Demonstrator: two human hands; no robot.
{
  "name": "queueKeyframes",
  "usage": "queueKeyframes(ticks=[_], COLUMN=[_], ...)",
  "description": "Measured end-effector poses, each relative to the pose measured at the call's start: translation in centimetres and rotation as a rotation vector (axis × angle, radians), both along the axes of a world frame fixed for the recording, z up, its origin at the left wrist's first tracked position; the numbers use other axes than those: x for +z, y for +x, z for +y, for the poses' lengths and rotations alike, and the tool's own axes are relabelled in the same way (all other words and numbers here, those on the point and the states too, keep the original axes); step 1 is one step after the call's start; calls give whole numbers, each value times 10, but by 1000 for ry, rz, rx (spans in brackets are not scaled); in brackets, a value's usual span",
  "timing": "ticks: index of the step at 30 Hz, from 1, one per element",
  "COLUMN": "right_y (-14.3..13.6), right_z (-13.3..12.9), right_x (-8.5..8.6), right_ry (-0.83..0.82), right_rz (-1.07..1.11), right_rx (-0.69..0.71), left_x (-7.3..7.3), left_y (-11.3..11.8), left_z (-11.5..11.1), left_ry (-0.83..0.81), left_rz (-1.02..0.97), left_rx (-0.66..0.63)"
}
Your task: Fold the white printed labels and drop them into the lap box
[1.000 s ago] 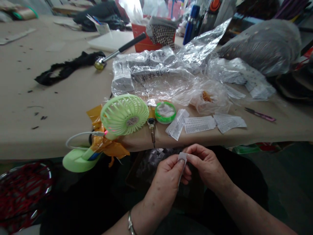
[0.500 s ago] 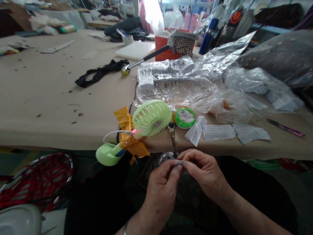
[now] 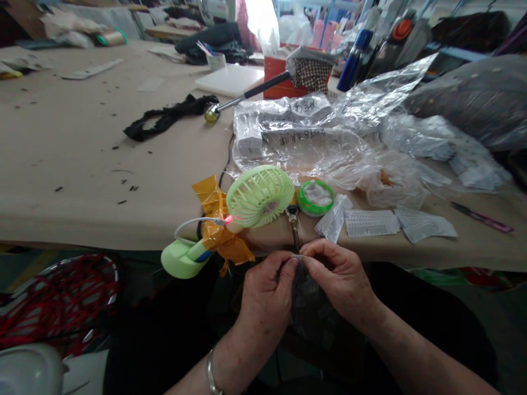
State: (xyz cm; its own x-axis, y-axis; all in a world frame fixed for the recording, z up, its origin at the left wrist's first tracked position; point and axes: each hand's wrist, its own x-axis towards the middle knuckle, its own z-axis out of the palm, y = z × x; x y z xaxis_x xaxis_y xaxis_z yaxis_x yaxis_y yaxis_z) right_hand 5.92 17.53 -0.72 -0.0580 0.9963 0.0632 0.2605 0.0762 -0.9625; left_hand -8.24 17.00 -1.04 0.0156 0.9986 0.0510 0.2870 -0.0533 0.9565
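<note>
At the table's front edge, my left hand [image 3: 267,293] and my right hand [image 3: 343,280] come together, both closed in a pinch. Between their fingertips is a small pale grey strip [image 3: 298,257], mostly covered by the fingers, so its kind is unclear. Just above it, a thin rod-shaped tool with a metal collar [image 3: 293,224] points down over the edge. Its tip ends close to the strip; whether they touch I cannot tell. Close by on the table are a green round tub [image 3: 303,206] of white fluffy material and several printed paper labels [image 3: 371,223].
A green fan [image 3: 260,196] is fixed with orange tape [image 3: 230,247] left of my hands. Behind lie clear plastic bags [image 3: 308,148], a long-handled tool [image 3: 263,86] and a black cloth strip [image 3: 168,116]. Pink-handled snips [image 3: 481,216] rest at right. A red-corded round frame [image 3: 61,296] stands below left.
Both hands have risen slightly, bringing the pinched strip up toward the tip of the rod-shaped tool. The bracelet on the left wrist shows more fully. The view has shifted a little.
</note>
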Motion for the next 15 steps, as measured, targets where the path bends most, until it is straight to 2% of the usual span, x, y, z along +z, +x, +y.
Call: queueKeyframes(ticks=[15], right_y=[-4], right_z=[4], right_x=[-2], right_ry=[46], right_rz=[-111], right_rx=[-55], left_x=[-6], left_y=[-2], left_z=[4], left_ry=[58], left_rz=[-8], left_rx=[4])
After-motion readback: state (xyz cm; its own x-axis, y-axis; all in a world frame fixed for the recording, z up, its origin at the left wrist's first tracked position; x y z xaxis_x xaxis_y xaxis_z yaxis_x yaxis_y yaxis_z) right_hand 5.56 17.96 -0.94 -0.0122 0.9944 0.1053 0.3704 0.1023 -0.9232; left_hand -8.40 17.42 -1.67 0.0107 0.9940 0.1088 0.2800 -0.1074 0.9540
